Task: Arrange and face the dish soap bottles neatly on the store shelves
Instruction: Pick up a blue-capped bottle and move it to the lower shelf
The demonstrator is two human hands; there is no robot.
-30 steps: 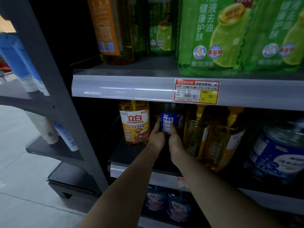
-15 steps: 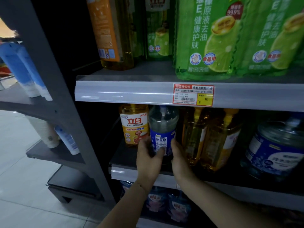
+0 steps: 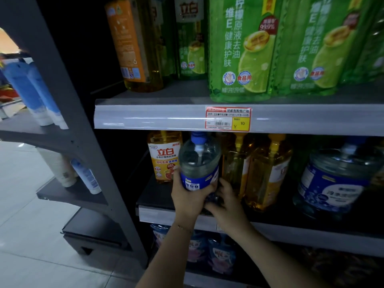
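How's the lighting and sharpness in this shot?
Head view: lower shelf in deep shadow, so the blue-labelled bottle gripped by the left hand and right hand looks dim; glare streaks the shelf rail; the blue tubes at far left are blurred.

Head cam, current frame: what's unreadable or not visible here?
Base of the clear bottle, head view: covered by the left hand and right hand, so whether it touches the shelf cannot be told.
Fine print on the price tag: too small; only "10" reads.
Tops of the green bottles: cut off by the top edge.
Labels of the pouches below: dark and blurred.
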